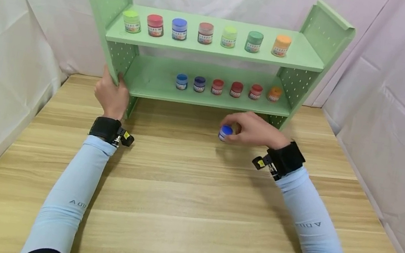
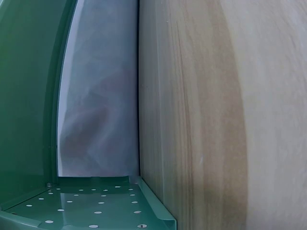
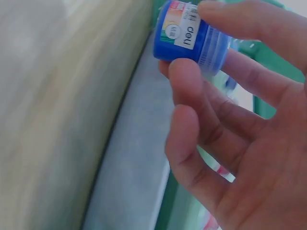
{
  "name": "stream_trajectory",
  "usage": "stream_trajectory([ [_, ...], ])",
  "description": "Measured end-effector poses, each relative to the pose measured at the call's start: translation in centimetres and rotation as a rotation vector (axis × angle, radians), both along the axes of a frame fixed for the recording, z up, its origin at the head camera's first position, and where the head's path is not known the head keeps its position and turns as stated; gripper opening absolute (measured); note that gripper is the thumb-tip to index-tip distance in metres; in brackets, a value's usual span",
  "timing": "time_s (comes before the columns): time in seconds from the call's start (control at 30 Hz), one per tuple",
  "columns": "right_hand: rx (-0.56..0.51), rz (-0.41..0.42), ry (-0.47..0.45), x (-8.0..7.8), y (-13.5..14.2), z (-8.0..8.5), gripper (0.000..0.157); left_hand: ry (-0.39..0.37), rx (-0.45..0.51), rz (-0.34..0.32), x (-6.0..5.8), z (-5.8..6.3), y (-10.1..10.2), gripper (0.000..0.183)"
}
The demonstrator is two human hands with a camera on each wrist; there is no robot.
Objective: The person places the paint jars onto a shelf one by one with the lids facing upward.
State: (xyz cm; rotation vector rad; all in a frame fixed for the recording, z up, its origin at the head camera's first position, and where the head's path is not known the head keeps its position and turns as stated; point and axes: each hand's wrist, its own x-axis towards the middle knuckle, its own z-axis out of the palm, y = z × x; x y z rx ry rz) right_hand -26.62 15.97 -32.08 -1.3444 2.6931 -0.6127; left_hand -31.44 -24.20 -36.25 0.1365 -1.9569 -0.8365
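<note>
My right hand (image 1: 252,130) pinches a small blue paint jar (image 1: 224,132) between thumb and fingers, just in front of the lower shelf and above the table. In the right wrist view the jar (image 3: 182,33) lies tilted on its side, its "deli" label showing. With my left hand (image 1: 111,96) I grip the lower left side panel of a green two-tier rack (image 1: 152,90), thumb on the inner side. That hand is out of sight in the left wrist view, which shows the rack's perforated side panel (image 2: 79,206).
On the upper shelf (image 1: 214,52) stands a row of several paint jars (image 1: 179,30) in green, red, blue and orange. The lower shelf carries several smaller jars (image 1: 217,87). Under the rack extends a wooden table (image 1: 183,194), with white curtains (image 1: 4,46) around it.
</note>
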Motion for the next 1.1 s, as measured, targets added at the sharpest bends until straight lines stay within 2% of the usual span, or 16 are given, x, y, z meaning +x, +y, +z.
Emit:
stream_trajectory([
  [0.17, -0.067, 0.029, 0.047, -0.9, -3.8, 2.1, 0.035, 0.003, 0.004, 0.001, 0.0, -0.2, 0.0, 0.031],
  [0.3, -0.091, 0.000, 0.083, -1.5, -7.1, 3.6, 0.035, 0.000, 0.005, 0.006, 0.0, -0.3, 0.0, 0.029],
  [0.57, -0.025, -0.039, 0.151, -3.3, -13.2, 6.1, 0.037, -0.004, -0.003, 0.017, -0.1, -0.3, -0.1, 0.029],
  [0.67, 0.033, -0.060, 0.164, -4.1, -15.0, 6.5, 0.039, 0.000, -0.006, 0.015, 0.0, -0.2, -0.1, 0.030],
  [0.9, 0.136, -0.089, 0.270, -5.7, -18.0, 6.4, 0.032, -0.001, -0.009, 0.018, 0.1, -0.2, -0.2, 0.030],
  [1.1, 0.197, -0.153, 0.267, -6.8, -19.3, 6.6, 0.034, 0.002, -0.012, 0.010, 0.0, -0.1, -0.1, 0.029],
])
